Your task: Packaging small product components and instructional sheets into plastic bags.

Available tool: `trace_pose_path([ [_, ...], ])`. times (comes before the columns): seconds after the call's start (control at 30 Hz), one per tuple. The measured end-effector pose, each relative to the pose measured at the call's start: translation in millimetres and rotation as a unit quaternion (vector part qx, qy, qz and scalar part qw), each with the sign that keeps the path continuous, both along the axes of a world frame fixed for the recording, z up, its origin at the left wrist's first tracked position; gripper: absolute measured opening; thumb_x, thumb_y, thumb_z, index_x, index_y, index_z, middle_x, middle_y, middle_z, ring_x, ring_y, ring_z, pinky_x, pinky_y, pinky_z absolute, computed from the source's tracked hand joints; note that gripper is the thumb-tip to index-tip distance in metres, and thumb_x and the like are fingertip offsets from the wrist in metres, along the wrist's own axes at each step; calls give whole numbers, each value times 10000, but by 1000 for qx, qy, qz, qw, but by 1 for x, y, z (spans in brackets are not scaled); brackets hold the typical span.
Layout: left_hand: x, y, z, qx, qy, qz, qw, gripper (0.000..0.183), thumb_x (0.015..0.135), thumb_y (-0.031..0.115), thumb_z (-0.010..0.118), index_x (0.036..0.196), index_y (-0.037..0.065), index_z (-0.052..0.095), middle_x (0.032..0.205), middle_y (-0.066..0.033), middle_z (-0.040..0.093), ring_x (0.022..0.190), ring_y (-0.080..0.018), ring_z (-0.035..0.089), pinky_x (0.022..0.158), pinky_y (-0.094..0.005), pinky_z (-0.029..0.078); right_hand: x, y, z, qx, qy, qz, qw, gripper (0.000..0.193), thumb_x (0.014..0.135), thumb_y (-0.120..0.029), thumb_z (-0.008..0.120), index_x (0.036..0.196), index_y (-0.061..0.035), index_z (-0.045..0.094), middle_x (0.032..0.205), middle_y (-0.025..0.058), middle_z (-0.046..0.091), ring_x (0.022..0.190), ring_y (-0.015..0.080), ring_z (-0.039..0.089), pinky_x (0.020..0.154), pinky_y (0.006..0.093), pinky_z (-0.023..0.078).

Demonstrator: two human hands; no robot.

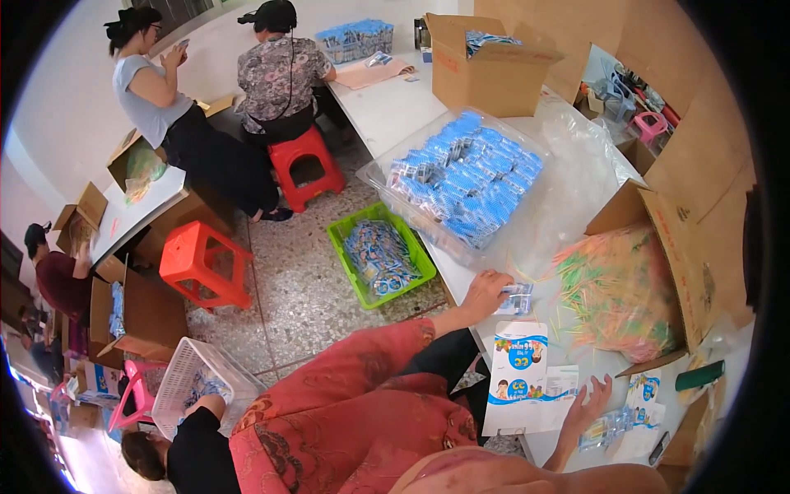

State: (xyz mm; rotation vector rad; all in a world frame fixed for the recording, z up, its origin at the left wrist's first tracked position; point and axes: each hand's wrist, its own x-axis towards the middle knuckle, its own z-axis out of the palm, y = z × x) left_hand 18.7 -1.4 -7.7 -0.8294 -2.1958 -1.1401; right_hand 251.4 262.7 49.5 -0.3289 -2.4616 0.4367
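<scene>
My left hand (485, 295) reaches over the white table, its fingers curled at the edge of small clear-and-blue plastic packets (517, 300). The fingertips are partly hidden, but they appear closed on a packet. Nearer to me, my right hand (586, 409) has its fingers spread and holds nothing. It is between a flat printed white-and-blue carton sheet (520, 370) and a few more clear-and-blue packets (605, 430). Beyond my left hand stands a clear plastic tub (444, 235) filled with rows of blue packets (469, 177).
An open cardboard box (675, 263) holds a bag of thin green and orange sticks (617, 288). Another carton (485, 78) stands farther back. On the floor are a green basket (341, 247) of packets, red stools (206, 263) and a white crate (177, 379). Several people are nearby.
</scene>
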Motion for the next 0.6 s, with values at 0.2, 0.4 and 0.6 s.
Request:
trace_pose_path([
  [0.2,3,-7,25,133,-191,-30,972,180,687,69,680,857,72,620,759,-133,597,738,-314,578,654,-394,460,-20,-17,5,-100,-26,38,994,239,803,22,541,1033,-32,573,1202,141,496,1090,289,496,814,358,449],
  [0.4,-6,-7,16,66,-229,-9,971,116,719,127,668,829,93,653,781,-147,609,738,-329,582,669,-420,460,-47,-38,3,-2,0,142,990,205,788,14,557,985,-32,591,1107,138,556,1034,282,533,793,349,466],
  [0.6,-18,-4,0,1,-84,-26,996,138,696,121,667,822,66,656,797,-118,619,821,-297,578,709,-388,468,-49,-52,0,-80,-65,163,981,211,763,12,577,967,-39,597,1071,139,567,1011,296,540,818,367,459],
])
